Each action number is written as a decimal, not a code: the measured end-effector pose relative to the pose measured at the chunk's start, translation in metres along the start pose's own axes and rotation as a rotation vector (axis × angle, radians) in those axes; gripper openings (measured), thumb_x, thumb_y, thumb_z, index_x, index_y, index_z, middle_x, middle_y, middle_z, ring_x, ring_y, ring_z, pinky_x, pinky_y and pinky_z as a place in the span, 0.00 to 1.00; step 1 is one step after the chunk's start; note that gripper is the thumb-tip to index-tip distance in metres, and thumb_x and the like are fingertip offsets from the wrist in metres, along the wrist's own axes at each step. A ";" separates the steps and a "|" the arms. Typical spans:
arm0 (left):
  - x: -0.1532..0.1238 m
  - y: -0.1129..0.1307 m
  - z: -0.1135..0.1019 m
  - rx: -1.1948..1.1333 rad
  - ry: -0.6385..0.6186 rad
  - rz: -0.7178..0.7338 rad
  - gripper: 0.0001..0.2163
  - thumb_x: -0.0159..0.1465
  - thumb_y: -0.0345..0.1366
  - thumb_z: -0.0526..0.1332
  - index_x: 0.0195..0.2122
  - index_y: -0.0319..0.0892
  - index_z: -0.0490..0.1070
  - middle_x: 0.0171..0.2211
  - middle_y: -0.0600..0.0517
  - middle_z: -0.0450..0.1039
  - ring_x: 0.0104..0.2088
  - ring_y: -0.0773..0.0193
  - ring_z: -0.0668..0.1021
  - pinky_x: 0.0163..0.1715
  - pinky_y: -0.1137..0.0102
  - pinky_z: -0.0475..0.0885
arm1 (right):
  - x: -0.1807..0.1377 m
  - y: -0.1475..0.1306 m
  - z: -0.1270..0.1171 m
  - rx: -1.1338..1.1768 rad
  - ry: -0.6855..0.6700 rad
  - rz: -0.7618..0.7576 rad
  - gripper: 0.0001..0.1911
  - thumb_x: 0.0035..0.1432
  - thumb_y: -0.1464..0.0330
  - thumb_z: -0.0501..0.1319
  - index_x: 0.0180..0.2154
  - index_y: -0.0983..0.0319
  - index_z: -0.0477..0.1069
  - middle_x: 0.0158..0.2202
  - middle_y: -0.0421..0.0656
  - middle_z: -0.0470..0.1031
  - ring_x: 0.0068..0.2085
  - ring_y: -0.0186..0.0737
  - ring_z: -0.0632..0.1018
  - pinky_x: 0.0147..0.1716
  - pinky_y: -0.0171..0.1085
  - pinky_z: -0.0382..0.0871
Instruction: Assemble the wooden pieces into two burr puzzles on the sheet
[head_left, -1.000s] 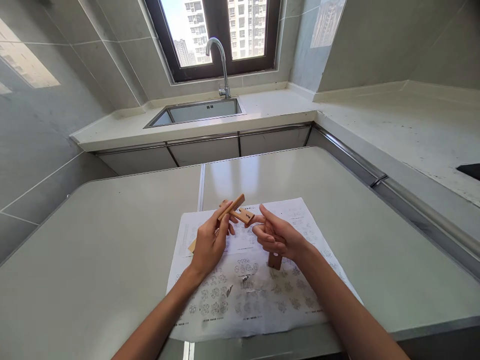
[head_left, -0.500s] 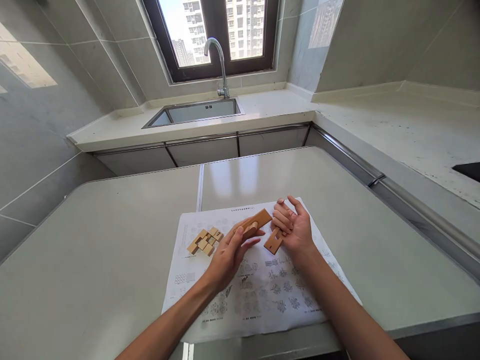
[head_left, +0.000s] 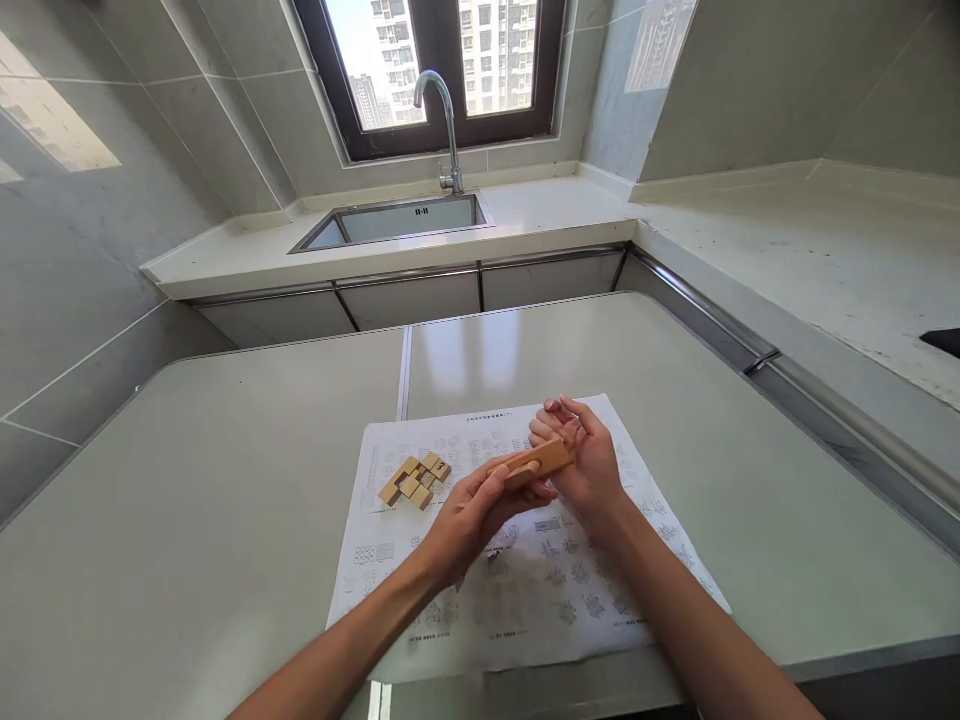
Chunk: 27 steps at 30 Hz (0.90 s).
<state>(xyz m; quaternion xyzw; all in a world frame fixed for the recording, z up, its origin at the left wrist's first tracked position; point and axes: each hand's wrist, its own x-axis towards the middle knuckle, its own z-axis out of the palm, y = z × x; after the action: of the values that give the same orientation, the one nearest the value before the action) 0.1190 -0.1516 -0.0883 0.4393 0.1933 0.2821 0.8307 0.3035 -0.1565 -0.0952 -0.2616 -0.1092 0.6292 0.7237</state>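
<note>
Left hand [head_left: 471,512]: over to the right now, nearer its partner, and I'm pinching the wooden bar [head_left: 553,457] plus a round-ended piece [head_left: 523,476].
Right hand [head_left: 591,466]: fingers curled; whether I'm gripping anything in there, I can't tell.
Wooden bar: flat, smooth, brown, its far end now reaching my right hand; I'd judge I'm lining parts up.
Block cluster [head_left: 409,487]: pale, squared, left of my hands.
Paper sheet [head_left: 358,590]: thin, white, printed, beneath it all.
</note>
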 end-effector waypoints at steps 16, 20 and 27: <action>0.007 0.039 -0.022 -0.192 0.187 0.043 0.13 0.71 0.45 0.62 0.44 0.40 0.78 0.40 0.47 0.76 0.50 0.51 0.81 0.65 0.42 0.69 | -0.002 0.015 -0.003 -0.666 -0.091 -0.167 0.18 0.55 0.51 0.75 0.33 0.57 0.78 0.31 0.38 0.73 0.31 0.34 0.68 0.34 0.35 0.66; 0.006 0.041 -0.030 -0.236 0.180 -0.002 0.13 0.72 0.46 0.61 0.46 0.43 0.77 0.47 0.46 0.78 0.50 0.50 0.81 0.59 0.43 0.74 | 0.000 0.010 -0.001 -0.552 -0.023 -0.219 0.18 0.53 0.52 0.77 0.32 0.58 0.77 0.31 0.39 0.74 0.28 0.32 0.66 0.28 0.34 0.66; 0.005 0.043 -0.031 0.018 0.249 0.143 0.16 0.70 0.45 0.66 0.55 0.43 0.77 0.49 0.45 0.80 0.42 0.59 0.81 0.52 0.60 0.77 | 0.006 0.000 -0.005 -0.186 0.056 -0.144 0.19 0.50 0.58 0.80 0.35 0.58 0.76 0.34 0.37 0.72 0.30 0.30 0.70 0.25 0.30 0.73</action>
<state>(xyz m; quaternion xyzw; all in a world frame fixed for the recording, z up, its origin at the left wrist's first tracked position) 0.0930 -0.1098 -0.0694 0.4208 0.2656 0.3912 0.7742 0.3065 -0.1522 -0.1003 -0.3364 -0.1653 0.5551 0.7425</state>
